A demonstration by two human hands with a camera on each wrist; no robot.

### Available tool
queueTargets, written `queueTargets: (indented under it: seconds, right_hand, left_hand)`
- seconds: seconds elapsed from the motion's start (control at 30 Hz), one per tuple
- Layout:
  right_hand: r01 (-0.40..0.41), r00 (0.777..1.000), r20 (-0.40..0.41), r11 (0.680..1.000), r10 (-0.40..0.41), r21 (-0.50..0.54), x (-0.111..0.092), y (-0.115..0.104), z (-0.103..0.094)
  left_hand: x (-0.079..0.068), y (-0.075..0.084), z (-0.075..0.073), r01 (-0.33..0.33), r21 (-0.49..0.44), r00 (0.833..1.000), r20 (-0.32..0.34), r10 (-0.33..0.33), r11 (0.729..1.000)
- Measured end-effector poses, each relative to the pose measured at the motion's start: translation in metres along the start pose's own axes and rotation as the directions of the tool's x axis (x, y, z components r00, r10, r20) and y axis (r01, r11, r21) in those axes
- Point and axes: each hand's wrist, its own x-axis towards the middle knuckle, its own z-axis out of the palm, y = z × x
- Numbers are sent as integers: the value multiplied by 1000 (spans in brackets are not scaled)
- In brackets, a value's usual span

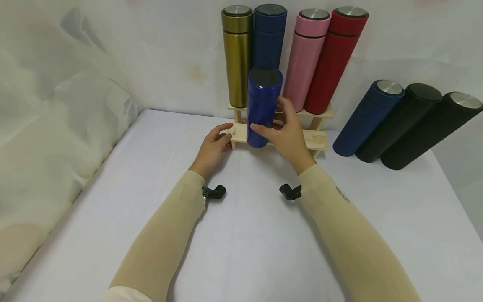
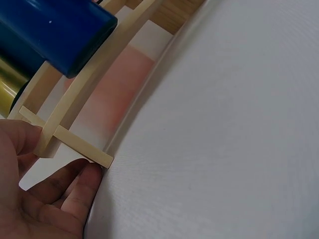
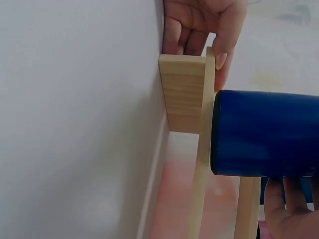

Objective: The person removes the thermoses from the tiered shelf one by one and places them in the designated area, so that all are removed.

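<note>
My right hand point(image 1: 293, 136) grips a glossy dark-blue thermos flask point(image 1: 260, 107) with a black top, thumb in front and fingers round its right side. The flask stands nearly upright at the lower shelf of a small two-step wooden rack point(image 1: 316, 137), left of its middle. In the right wrist view the base of the flask point(image 3: 264, 133) is right at the shelf board point(image 3: 203, 134). At the rack's left end, my left hand point(image 1: 210, 152) holds the lower board; the left wrist view has its thumb point(image 2: 22, 135) at the board end and fingers point(image 2: 82, 186) beside the leg.
On the upper shelf stand a gold flask point(image 1: 238, 63), a matte blue one point(image 1: 269, 46), a pink one point(image 1: 306, 63) and a red one point(image 1: 337, 63). Right of the rack, a blue flask point(image 1: 364, 121) and two black flasks point(image 1: 396, 126) stand on the white table point(image 1: 241, 243). A pale patterned cloth point(image 1: 170, 54) hangs behind.
</note>
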Motion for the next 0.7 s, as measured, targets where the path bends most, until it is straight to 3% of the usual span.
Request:
queueTargets:
  seconds: [0.27,0.7]
  right_hand:
    - [25,1000,14,1000,-25,-1,-17,-4,-11]
    - [48,999,12,999,-48,23,-43,-19,-45]
  left_hand:
    - [2,0,1,11,-4,1000,8,-11,1000]
    - [-4,5,3,7,21,1000,0,-7,1000]
